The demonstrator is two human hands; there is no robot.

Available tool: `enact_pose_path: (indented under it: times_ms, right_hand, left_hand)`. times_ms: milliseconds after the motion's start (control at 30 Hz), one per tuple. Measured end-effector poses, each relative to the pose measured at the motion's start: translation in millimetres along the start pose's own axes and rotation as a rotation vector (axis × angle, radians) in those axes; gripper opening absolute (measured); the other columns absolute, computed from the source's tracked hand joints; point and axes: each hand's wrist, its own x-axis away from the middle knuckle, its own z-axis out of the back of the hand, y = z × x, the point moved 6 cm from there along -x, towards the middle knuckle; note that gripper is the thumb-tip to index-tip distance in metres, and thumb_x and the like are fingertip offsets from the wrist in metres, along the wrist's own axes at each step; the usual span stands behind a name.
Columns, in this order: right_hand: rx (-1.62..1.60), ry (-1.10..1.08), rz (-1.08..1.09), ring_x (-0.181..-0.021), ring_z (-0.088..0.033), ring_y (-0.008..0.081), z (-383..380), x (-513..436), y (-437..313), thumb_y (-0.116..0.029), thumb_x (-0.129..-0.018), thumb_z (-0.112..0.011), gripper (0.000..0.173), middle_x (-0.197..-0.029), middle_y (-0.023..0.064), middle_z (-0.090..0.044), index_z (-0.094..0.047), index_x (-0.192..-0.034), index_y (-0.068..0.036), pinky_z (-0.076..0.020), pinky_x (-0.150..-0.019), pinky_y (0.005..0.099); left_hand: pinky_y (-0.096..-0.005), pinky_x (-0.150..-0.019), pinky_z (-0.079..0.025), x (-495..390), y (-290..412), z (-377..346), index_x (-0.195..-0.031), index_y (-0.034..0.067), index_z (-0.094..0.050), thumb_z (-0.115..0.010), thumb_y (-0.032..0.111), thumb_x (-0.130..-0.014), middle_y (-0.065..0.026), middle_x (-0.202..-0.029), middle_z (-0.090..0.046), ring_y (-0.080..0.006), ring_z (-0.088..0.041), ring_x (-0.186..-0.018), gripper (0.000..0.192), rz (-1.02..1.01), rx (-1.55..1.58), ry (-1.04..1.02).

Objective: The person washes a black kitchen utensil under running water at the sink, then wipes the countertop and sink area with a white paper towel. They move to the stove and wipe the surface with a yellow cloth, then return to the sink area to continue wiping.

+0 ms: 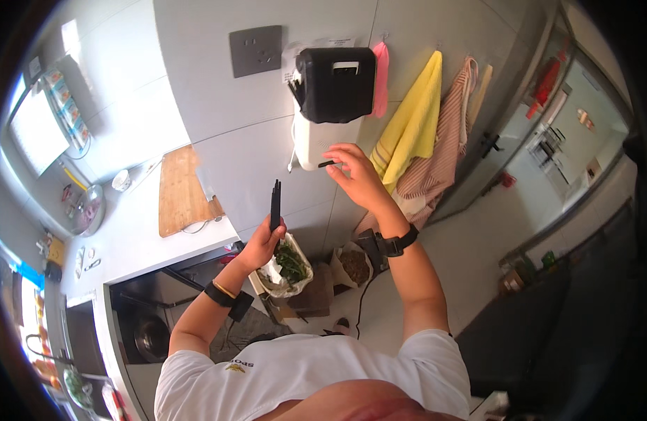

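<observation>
A bundle of black chopsticks [275,202] stands upright in my left hand [263,242], its fingers closed round the lower part. My right hand [350,173] is raised in front of the lower end of a white wall-mounted dispenser [307,138], with the dark tip of a thin black piece [326,163] showing between thumb and fingers; the rest of that piece is hidden. The dispenser's black upper box [336,89] sits above my right hand. Several dark stick ends [296,92] poke out at the box's left side.
A wooden cutting board [179,189] lies on the white counter [139,247] at left. A yellow towel [413,121] and a striped cloth [439,152] hang at right. Below are a bin of greens [305,281] and an open bag [352,268] on the floor.
</observation>
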Motion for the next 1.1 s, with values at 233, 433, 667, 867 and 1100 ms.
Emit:
enact_pose_path:
  times_ms: [233,433,667,867,1100]
  right_hand:
    - [0.214,-0.002,0.302,-0.122,-0.049,0.0331,61,-21,16,-0.022,-0.091,-0.064,0.040,-0.135,0.0158,-0.051,-0.058,-0.126,-0.004,-0.0422,-0.101,0.0397]
    - [-0.032,-0.169,0.244,-0.140,-0.032,0.0327,71,-20,21,-0.025,-0.094,-0.061,0.047,-0.147,0.0215,-0.039,-0.051,-0.137,-0.010,-0.0283,-0.112,0.0385]
    - [0.056,-0.011,0.405,-0.136,-0.036,0.0341,123,-50,-28,-0.016,-0.092,-0.062,0.046,-0.145,0.0185,-0.042,-0.052,-0.136,-0.006,-0.0300,-0.111,0.0411]
    - [0.126,0.106,0.523,-0.135,-0.038,0.0319,152,-75,-45,-0.010,-0.086,-0.064,0.048,-0.147,0.0155,-0.041,-0.054,-0.133,-0.005,-0.0298,-0.111,0.0413]
    - [0.203,0.272,0.595,-0.134,-0.038,0.0350,133,-77,-44,-0.015,-0.084,-0.067,0.048,-0.141,0.0176,-0.046,-0.056,-0.129,-0.004,-0.0177,-0.117,0.0458]
  left_hand:
    - [-0.0282,-0.069,-0.041,-35,55,-45,-0.096,0.006,-0.044,-0.043,0.020,-0.103,-0.0010,-0.078,-0.045,-0.0131,-0.043,-0.073,0.015,0.079,-0.136,0.158]
    - [-0.0295,-0.064,-0.040,-54,67,-60,-0.098,0.005,-0.045,-0.047,0.020,-0.101,-0.0032,-0.074,-0.047,-0.0144,-0.045,-0.068,0.016,0.181,-0.131,0.233]
    - [-0.0350,-0.064,-0.044,-90,102,-43,-0.097,0.003,-0.044,-0.049,0.022,-0.100,-0.0081,-0.073,-0.050,-0.0210,-0.050,-0.067,0.020,0.078,-0.280,0.247]
    - [-0.0389,-0.066,-0.044,-131,116,-34,-0.103,0.002,-0.045,-0.050,0.023,-0.100,-0.0127,-0.075,-0.053,-0.0260,-0.052,-0.070,0.023,0.055,-0.332,0.221]
    - [-0.0232,-0.062,-0.037,-153,117,-32,-0.099,0.008,-0.048,-0.044,0.019,-0.103,0.0031,-0.074,-0.043,-0.0067,-0.041,-0.068,0.012,-0.102,-0.122,0.172]
